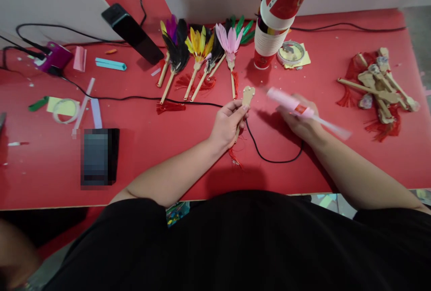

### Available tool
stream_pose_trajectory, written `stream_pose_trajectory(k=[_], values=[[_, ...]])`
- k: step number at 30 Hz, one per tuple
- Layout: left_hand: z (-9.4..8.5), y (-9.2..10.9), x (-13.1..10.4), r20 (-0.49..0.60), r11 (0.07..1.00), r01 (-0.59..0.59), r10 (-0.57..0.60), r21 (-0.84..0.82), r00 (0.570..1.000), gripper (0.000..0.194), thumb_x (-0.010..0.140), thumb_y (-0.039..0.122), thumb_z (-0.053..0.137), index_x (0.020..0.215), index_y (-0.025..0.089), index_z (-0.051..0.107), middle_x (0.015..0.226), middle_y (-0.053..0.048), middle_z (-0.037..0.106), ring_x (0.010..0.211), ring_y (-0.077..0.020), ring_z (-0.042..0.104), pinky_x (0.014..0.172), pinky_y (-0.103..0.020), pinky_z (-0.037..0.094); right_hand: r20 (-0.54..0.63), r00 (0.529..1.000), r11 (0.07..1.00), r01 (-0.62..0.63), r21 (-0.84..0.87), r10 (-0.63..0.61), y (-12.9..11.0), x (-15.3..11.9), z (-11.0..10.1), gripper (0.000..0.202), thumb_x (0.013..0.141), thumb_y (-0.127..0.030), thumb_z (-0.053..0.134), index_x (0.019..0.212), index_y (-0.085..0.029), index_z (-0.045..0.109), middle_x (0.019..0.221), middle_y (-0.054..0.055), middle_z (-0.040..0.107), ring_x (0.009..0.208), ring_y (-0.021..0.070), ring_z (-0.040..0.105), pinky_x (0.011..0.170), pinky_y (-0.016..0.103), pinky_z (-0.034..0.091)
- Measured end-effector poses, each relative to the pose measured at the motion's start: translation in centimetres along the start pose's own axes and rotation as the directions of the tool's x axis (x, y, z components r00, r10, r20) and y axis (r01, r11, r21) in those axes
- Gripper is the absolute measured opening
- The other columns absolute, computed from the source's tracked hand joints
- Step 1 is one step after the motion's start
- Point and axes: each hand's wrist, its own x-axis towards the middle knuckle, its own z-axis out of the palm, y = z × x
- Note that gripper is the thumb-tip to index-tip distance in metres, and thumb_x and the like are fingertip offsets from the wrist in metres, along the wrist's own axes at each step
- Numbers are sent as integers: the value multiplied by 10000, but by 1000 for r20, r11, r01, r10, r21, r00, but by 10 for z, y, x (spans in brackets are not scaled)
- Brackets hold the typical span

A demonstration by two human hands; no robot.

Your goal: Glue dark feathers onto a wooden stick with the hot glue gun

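My left hand (227,125) grips a flat wooden handle (248,96) with a wider, shaped head pointing up. Small pale dabs sit on that head, and a red tassel (235,158) hangs below the fingers. A pink hot glue gun (286,100) is in my right hand (303,120), blurred by motion, its nozzle turned toward the wooden handle but apart from it. A translucent glue stick (335,128) sticks out of its back. Just beyond my left hand lies a feather fan with pink feathers (229,38).
Other feather fans (197,46) lie along the back beside stacked paper cups (266,41). Bare wooden handles with tassels (380,86) are piled right. Tape (292,54), a phone (133,35), a blurred-out dark device (100,156) and a purple power block (54,57) surround a looping black cord (279,161).
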Motion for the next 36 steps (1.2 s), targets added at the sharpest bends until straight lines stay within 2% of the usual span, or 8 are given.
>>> stream_pose_trajectory(k=[3,11,17,22,25,28,31,36], values=[[3,3,0,-23,999,19,-20,-36,1000,206,1029,177,920,969,206,725,804,42,739,572,-37,579,486,-144,410,-231,970,996,-86,-35,76,1,2,-3,604,1046,-876,691,828,-330,553,737,27,613,700,241,577,769,457,568],[2,1,-1,20,1000,-11,11,-2,1000,222,1042,214,907,999,221,690,838,45,719,607,-46,578,520,-145,455,-204,979,960,-43,-277,-15,18,20,-35,313,963,-557,804,996,-269,685,925,71,746,812,247,618,792,422,480],[-1,0,0,168,999,-26,21,28,986,238,1082,211,854,952,215,654,852,28,715,627,-54,586,547,-152,471,-113,994,840,-57,-540,-6,50,43,-51,409,961,-311,745,1359,-217,750,1349,213,843,1200,373,729,1096,517,573],[-2,-3,1,176,991,-81,61,107,982,206,1111,208,817,971,215,666,801,34,695,603,-62,582,562,-170,473,-182,979,808,-30,-589,-96,47,42,-50,517,975,-351,766,1479,-238,732,1465,221,771,1399,445,676,1242,678,544],[-1,-7,-1,160,976,-132,104,172,982,258,1071,282,909,998,229,668,836,31,712,628,-78,592,573,-196,482,-235,933,860,126,-495,-272,21,26,-41,283,1032,-400,739,1261,-237,773,1318,212,777,1281,408,699,1221,643,548],[2,-10,-6,193,945,-216,171,246,966,343,1023,376,978,991,234,667,900,7,757,695,-99,633,641,-221,523,-18,962,924,256,-283,-272,-11,4,-16,229,1115,-463,635,1048,-270,738,1021,137,782,953,328,715,977,514,605],[3,-11,-11,230,885,-336,271,323,935,334,1005,400,973,972,224,691,945,-21,793,834,-136,713,753,-239,567,208,956,950,248,-192,-207,-33,-12,13,300,1127,-496,589,993,-266,727,940,118,798,852,303,709,869,456,574],[1,-7,-18,310,696,-498,390,517,867,226,1039,379,930,994,233,764,977,-37,811,857,-173,704,748,-272,534,244,955,984,179,-13,-170,-35,-19,32,321,1138,-389,473,992,-267,731,986,104,832,923,302,780,919,422,595]])
